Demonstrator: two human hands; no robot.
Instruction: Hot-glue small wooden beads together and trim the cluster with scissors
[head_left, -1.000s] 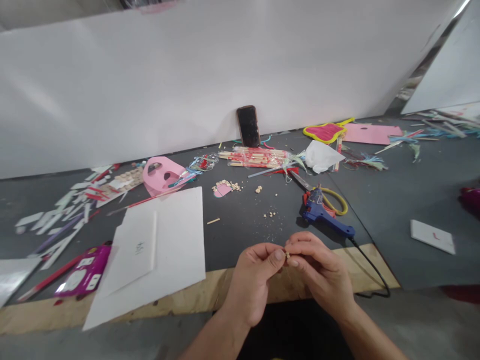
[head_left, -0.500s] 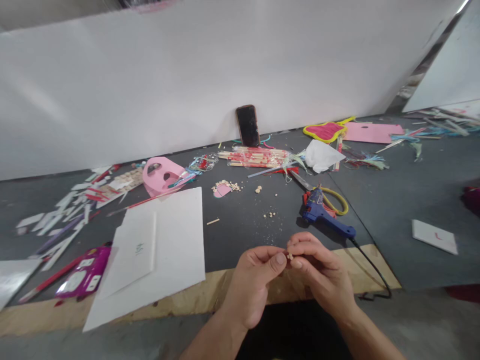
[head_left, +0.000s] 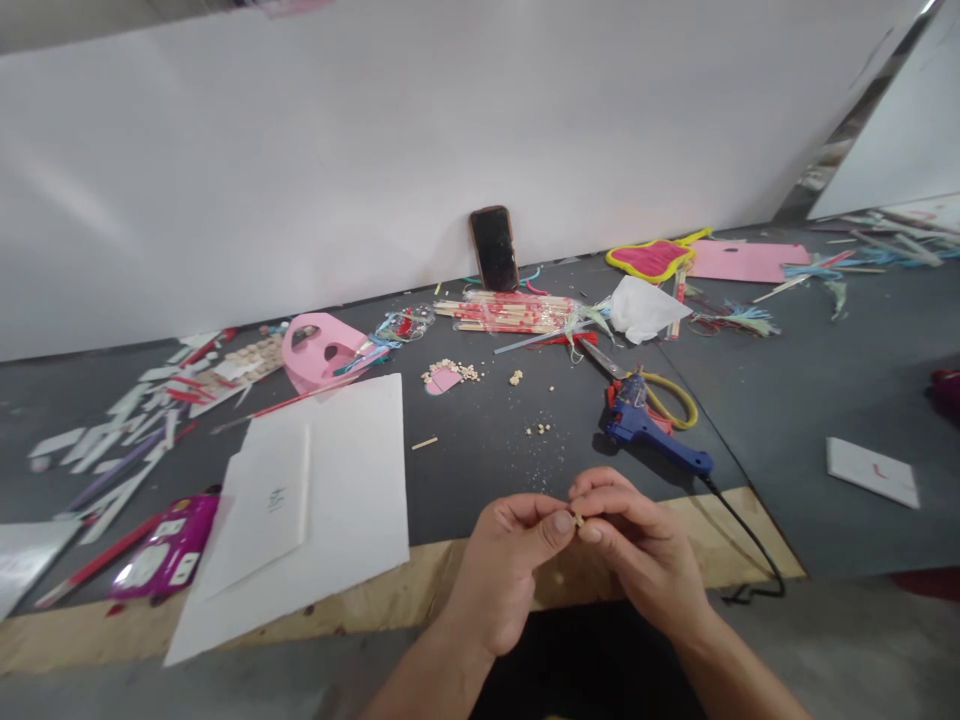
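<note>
Over the table's front edge, my left hand [head_left: 517, 550] and my right hand [head_left: 637, 545] meet, fingertips pinched around a small cluster of pale wooden pieces [head_left: 578, 519]. Thumbs and fingers hide most of it. On the dark table beyond lie a few loose pale bits [head_left: 538, 429] and a small clump [head_left: 516, 378]. Farther left, more pale pieces [head_left: 466, 370] ring a pink heart-shaped piece [head_left: 442, 381]. A blue hot glue gun [head_left: 660, 440] rests to the right of my hands, beside yellow-handled scissors [head_left: 679, 400].
White sheets [head_left: 360, 500] and a purple toy car body [head_left: 169, 545] lie on the left. A phone [head_left: 494, 248] leans against the white wall behind bagged red-and-wood sticks [head_left: 517, 313]. The glue gun's black cord [head_left: 750, 520] hangs over the front edge near my right hand.
My hands stay together in nearly the same place. The small cluster has turned slightly between the fingertips, and my right fingers have shifted a little left. The table items are unmoved.
</note>
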